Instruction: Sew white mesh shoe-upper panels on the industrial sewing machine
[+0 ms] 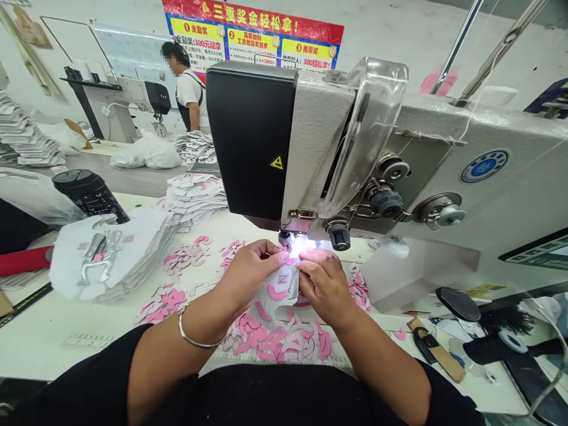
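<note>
Counted from where I sit: two hands, my left hand (251, 275) and my right hand (322, 290); one white mesh shoe-upper panel (277, 293) between them; one silver bangle (195, 331); two cream-white industrial sewing machines, the nearer sewing machine (319, 136) and the farther sewing machine (128, 97); at least four stacks of white cut panels (195, 198); one black cylindrical flask (89, 195); one white plastic bag (146, 151); one co-worker in a white shirt and black apron (190, 94); pink cut pieces (275, 343), too many to count.

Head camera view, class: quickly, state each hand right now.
Left hand: closed, pinching the white mesh shoe piece.
Right hand: closed, pinching the same piece.
</note>
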`<state>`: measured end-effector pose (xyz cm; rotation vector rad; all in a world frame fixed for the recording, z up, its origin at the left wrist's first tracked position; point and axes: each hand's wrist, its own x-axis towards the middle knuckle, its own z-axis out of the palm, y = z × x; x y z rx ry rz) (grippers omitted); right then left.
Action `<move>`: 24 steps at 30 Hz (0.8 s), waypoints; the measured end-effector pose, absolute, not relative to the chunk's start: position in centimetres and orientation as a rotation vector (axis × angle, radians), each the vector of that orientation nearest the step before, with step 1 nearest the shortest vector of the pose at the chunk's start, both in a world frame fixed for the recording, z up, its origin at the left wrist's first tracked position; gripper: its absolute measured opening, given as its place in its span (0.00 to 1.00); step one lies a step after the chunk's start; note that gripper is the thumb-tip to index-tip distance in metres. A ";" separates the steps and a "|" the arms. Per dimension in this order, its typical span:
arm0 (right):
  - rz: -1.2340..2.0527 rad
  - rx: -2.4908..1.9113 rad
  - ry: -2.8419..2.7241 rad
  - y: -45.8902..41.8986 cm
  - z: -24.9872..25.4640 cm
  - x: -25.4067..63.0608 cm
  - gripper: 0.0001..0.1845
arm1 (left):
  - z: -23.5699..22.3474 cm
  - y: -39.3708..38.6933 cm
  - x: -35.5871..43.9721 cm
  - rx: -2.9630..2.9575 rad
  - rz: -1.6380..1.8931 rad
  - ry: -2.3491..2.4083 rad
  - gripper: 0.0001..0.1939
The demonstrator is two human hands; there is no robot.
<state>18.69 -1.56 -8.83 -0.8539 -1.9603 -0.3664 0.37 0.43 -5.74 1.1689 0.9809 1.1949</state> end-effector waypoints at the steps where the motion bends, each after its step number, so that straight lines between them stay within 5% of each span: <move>1: -0.372 -0.852 -1.952 -1.5 -8.8 18.6 0.17 | -5.7 0.4 0.4 1.176 1.189 0.986 0.12; 24: -0.426 -0.841 -1.955 -2.1 -9.4 18.8 0.17 | -6.8 -0.6 0.1 1.327 1.136 0.999 0.11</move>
